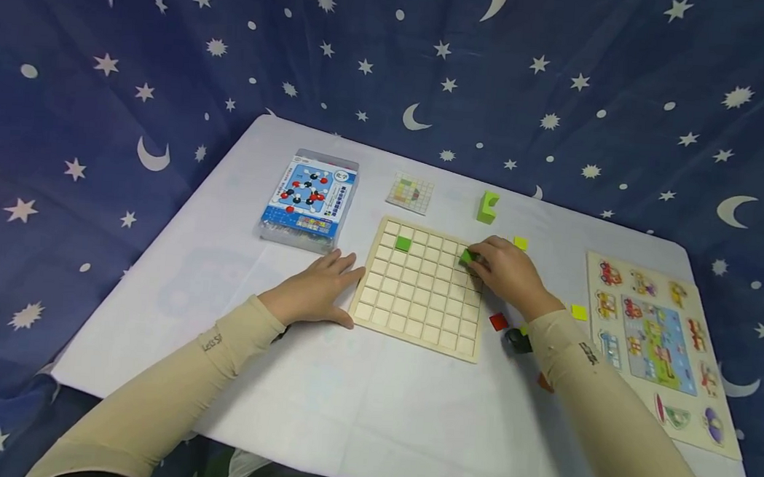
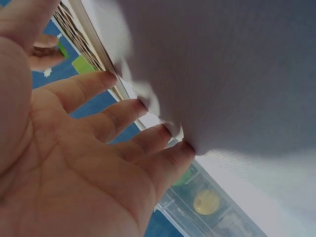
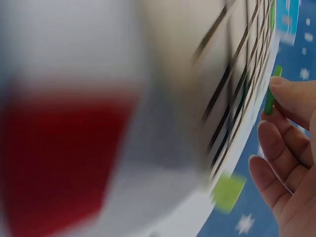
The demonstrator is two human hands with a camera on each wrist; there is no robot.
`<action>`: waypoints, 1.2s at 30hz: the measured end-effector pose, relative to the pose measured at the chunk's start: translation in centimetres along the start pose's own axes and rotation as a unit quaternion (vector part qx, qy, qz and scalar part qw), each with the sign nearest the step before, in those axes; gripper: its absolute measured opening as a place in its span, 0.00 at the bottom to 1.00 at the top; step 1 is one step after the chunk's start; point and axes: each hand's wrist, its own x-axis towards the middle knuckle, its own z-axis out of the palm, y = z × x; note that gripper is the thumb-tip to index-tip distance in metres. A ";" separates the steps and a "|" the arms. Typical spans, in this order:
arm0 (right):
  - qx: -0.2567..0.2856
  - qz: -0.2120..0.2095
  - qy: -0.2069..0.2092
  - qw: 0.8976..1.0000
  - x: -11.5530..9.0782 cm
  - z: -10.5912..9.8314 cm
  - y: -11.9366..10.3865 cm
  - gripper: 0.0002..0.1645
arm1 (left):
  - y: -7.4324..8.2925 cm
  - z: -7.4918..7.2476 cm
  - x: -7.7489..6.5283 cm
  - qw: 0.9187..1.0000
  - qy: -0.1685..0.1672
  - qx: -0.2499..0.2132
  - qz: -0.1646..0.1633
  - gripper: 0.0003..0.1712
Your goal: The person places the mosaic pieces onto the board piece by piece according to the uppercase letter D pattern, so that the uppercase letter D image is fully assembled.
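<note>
A wooden grid board (image 1: 418,299) lies on the white table, its squares marked off by dark lines. One green tile (image 1: 403,243) sits in a square near its upper left. Over the board's upper right, my right hand (image 1: 508,272) pinches a second green tile (image 3: 274,91) between thumb and fingers; the right wrist view shows it held on edge. My left hand (image 1: 316,289) rests beside the board's left edge, fingers spread and fairly straight. In the left wrist view, its fingertips (image 2: 165,131) touch the white tablecloth next to the board's side.
Behind the board lie a small pattern card (image 1: 411,193) and a green arch block (image 1: 487,207). A clear box with a molecule picture (image 1: 308,201) stands back left. Yellow tiles (image 1: 578,312), a red tile (image 1: 498,321) and a dark piece (image 1: 516,341) lie near my right arm, before a picture puzzle (image 1: 664,350).
</note>
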 end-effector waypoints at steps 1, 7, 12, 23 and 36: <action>0.005 -0.022 0.001 1.000 0.7 0.3 -0.8 0.19 | 0.0 0.0 0.0 1.000 -0.001 0.001 -0.001 0.59; 0.000 -0.098 0.000 0.995 4.0 2.0 -4.4 0.17 | -0.2 0.3 0.1 1.000 0.000 0.001 -0.005 0.59; -0.008 -0.094 -0.009 0.995 5.1 2.7 -5.2 0.16 | -0.1 0.4 0.1 1.000 -0.001 -0.002 -0.007 0.59; 0.002 -0.114 0.003 0.994 5.6 3.0 -5.1 0.16 | -0.2 0.4 0.2 1.000 -0.003 -0.001 -0.012 0.59; 0.014 -0.104 0.028 0.994 3.9 1.8 -3.8 0.15 | 0.0 0.3 0.1 1.000 0.003 -0.005 -0.008 0.59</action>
